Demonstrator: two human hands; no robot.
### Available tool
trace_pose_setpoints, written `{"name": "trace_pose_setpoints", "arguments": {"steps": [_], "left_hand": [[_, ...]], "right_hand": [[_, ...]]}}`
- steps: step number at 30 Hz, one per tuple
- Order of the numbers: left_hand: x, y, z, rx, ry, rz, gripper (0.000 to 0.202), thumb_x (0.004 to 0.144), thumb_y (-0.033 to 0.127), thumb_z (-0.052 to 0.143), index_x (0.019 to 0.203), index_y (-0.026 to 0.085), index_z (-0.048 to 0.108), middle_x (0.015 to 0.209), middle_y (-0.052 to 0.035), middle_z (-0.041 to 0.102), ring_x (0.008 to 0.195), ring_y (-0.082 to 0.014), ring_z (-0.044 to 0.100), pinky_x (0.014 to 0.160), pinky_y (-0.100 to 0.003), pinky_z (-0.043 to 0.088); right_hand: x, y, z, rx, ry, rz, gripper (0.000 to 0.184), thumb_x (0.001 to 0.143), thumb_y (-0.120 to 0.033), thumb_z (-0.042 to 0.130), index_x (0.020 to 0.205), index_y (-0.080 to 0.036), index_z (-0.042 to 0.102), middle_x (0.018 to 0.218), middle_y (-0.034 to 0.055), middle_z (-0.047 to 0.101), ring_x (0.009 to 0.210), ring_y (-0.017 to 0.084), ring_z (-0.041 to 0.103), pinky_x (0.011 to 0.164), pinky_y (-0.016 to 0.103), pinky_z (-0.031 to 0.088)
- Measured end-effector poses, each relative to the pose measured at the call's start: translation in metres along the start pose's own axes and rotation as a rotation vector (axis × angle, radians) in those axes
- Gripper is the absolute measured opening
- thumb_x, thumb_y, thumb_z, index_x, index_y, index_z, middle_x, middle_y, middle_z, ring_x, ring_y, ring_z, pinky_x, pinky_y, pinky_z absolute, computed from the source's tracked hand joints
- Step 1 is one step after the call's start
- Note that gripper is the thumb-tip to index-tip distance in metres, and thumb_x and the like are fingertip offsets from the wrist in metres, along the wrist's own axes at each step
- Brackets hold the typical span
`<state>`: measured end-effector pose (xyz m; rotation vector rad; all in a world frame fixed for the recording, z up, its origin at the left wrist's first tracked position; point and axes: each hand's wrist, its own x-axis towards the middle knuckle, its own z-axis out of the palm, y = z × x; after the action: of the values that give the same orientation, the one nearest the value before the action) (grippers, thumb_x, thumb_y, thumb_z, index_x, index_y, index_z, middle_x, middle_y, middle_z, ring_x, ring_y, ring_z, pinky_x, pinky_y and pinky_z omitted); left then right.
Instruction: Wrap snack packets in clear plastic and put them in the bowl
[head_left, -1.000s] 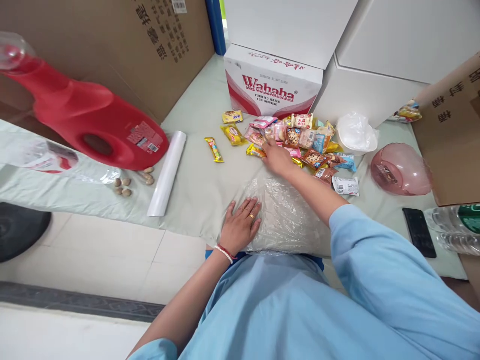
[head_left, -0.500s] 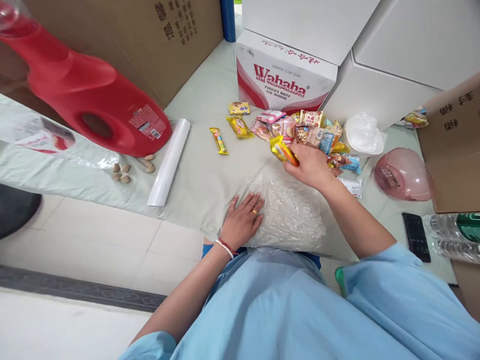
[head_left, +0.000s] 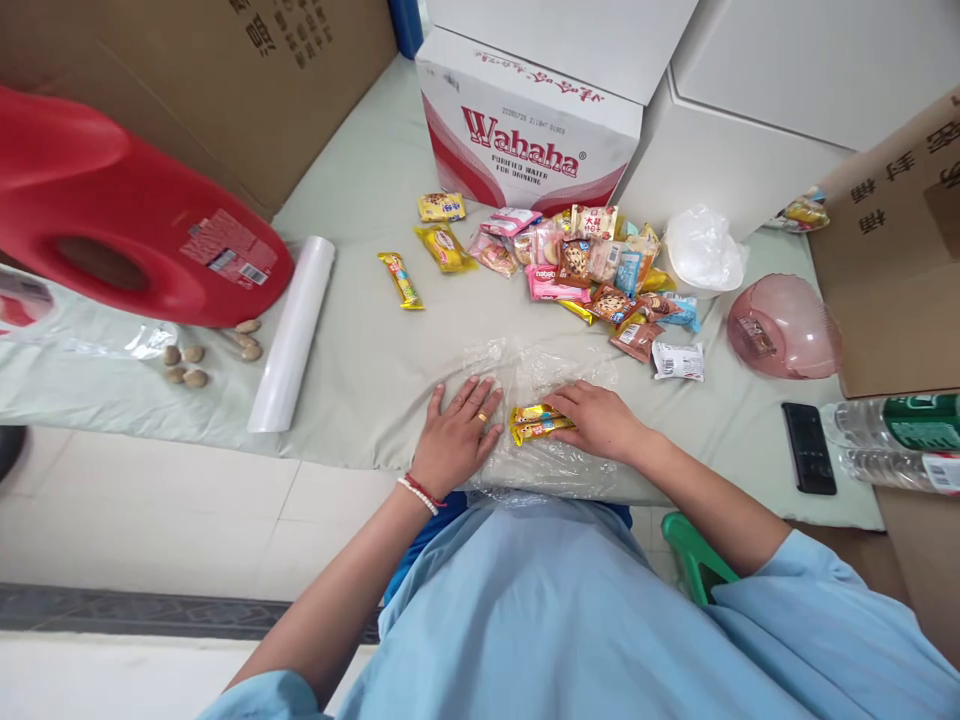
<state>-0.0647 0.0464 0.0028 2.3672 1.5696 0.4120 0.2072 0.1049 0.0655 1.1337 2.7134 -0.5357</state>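
Two yellow snack packets point(head_left: 534, 424) lie side by side on a sheet of clear plastic film point(head_left: 577, 475) at the table's near edge. The fingers of my right hand point(head_left: 596, 420) close over the right end of the packets. My left hand point(head_left: 459, 430) rests flat with fingers spread at the film's left edge, left of the packets. Farther back sits a pile of wrapped snacks point(head_left: 574, 260). Apart from it, to the left, are a yellow-blue packet point(head_left: 441, 207), a yellow packet point(head_left: 444, 247) and a slim yellow stick packet point(head_left: 400, 280).
At left stand a red jug point(head_left: 150, 220), a white roll point(head_left: 292, 335) and several nuts point(head_left: 185, 366). A Wahaba-style water carton point(head_left: 525, 130) is behind. On the right are a white bowl point(head_left: 705, 250), a pink bowl point(head_left: 784, 325), a phone point(head_left: 808, 448) and bottles point(head_left: 892, 422).
My right hand has moved from the snack pile down to the film, bringing the yellow packets with it. My left hand stays flat. The view has shifted slightly right.
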Motion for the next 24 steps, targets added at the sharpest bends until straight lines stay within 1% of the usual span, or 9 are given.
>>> {"name": "trace_pose_setpoints", "arguments": {"steps": [3, 5, 7, 9, 12, 15, 17, 21, 24], "left_hand": [[0.0, 0.001, 0.0, 0.01, 0.006, -0.001, 0.054, 0.108, 0.04, 0.044, 0.161, 0.027, 0.045, 0.166, -0.0115, 0.047, 0.158, -0.0328, 0.039, 0.131, -0.068, 0.013], [-0.001, 0.001, 0.0, 0.007, 0.006, -0.004, 0.054, 0.109, 0.039, 0.044, 0.161, 0.028, 0.046, 0.166, -0.0113, 0.047, 0.157, -0.0331, 0.039, 0.13, -0.068, 0.014], [-0.001, 0.001, 0.0, -0.004, 0.009, -0.007, 0.053, 0.108, 0.039, 0.044, 0.161, 0.029, 0.046, 0.166, -0.0112, 0.048, 0.157, -0.0336, 0.04, 0.13, -0.069, 0.015], [0.0, 0.001, 0.001, -0.014, 0.011, -0.009, 0.054, 0.108, 0.039, 0.045, 0.161, 0.03, 0.046, 0.165, -0.0116, 0.049, 0.156, -0.0338, 0.041, 0.13, -0.069, 0.016], [0.0, -0.001, 0.002, -0.007, 0.01, -0.017, 0.053, 0.108, 0.04, 0.044, 0.16, 0.029, 0.047, 0.166, -0.0118, 0.048, 0.156, -0.0329, 0.041, 0.13, -0.068, 0.015], [0.0, -0.006, 0.002, 0.004, 0.011, -0.033, 0.053, 0.109, 0.041, 0.042, 0.159, 0.028, 0.048, 0.166, -0.0116, 0.048, 0.156, -0.0331, 0.041, 0.13, -0.069, 0.013], [-0.002, -0.009, 0.002, 0.003, 0.02, -0.048, 0.053, 0.108, 0.042, 0.043, 0.158, 0.028, 0.048, 0.166, -0.0117, 0.047, 0.156, -0.0337, 0.042, 0.13, -0.069, 0.015], [-0.012, -0.011, 0.0, 0.003, 0.1, -0.074, 0.051, 0.107, 0.038, 0.045, 0.156, 0.025, 0.051, 0.169, -0.0141, 0.043, 0.158, -0.0331, 0.039, 0.13, -0.064, 0.022], [-0.019, -0.009, 0.001, 0.004, 0.128, -0.03, 0.047, 0.108, 0.033, 0.044, 0.153, 0.025, 0.054, 0.166, -0.0133, 0.048, 0.158, -0.031, 0.039, 0.131, -0.062, 0.02]], "right_hand": [[-0.002, -0.002, 0.003, 0.013, 0.003, 0.009, 0.047, 0.103, -0.044, 0.064, 0.142, -0.018, 0.064, 0.135, 0.0162, 0.068, 0.122, 0.03, 0.062, 0.102, 0.041, 0.051], [0.0, -0.001, 0.0, 0.037, 0.031, 0.007, 0.051, 0.103, -0.049, 0.062, 0.143, -0.018, 0.063, 0.141, 0.0166, 0.066, 0.125, 0.03, 0.062, 0.103, 0.041, 0.051], [0.007, 0.005, -0.01, 0.077, 0.087, 0.057, 0.054, 0.105, -0.055, 0.057, 0.145, -0.02, 0.062, 0.146, 0.0159, 0.063, 0.128, 0.029, 0.062, 0.102, 0.04, 0.052], [0.022, 0.017, -0.024, 0.069, 0.166, 0.202, 0.052, 0.109, -0.053, 0.047, 0.147, -0.02, 0.06, 0.147, 0.0162, 0.062, 0.128, 0.029, 0.063, 0.099, 0.038, 0.053], [0.056, 0.041, -0.044, -0.064, 0.204, 0.471, 0.046, 0.11, -0.038, 0.042, 0.146, -0.015, 0.058, 0.147, 0.0204, 0.06, 0.122, 0.033, 0.066, 0.093, 0.039, 0.055], [0.089, 0.06, -0.049, -0.183, 0.179, 0.647, 0.048, 0.107, -0.031, 0.044, 0.15, -0.011, 0.051, 0.155, 0.0268, 0.049, 0.113, 0.034, 0.07, 0.087, 0.041, 0.056], [0.101, 0.067, -0.047, -0.216, 0.19, 0.713, 0.047, 0.108, -0.027, 0.038, 0.151, -0.01, 0.049, 0.156, 0.0289, 0.046, 0.11, 0.033, 0.071, 0.085, 0.042, 0.057], [0.096, 0.075, -0.045, -0.222, 0.193, 0.747, 0.046, 0.106, -0.014, 0.028, 0.143, -0.012, 0.056, 0.144, 0.0256, 0.056, 0.109, 0.032, 0.073, 0.086, 0.04, 0.055], [0.081, 0.076, -0.045, -0.204, 0.174, 0.729, 0.047, 0.106, -0.014, 0.029, 0.142, -0.014, 0.058, 0.139, 0.0238, 0.059, 0.109, 0.032, 0.072, 0.087, 0.04, 0.055]]}}
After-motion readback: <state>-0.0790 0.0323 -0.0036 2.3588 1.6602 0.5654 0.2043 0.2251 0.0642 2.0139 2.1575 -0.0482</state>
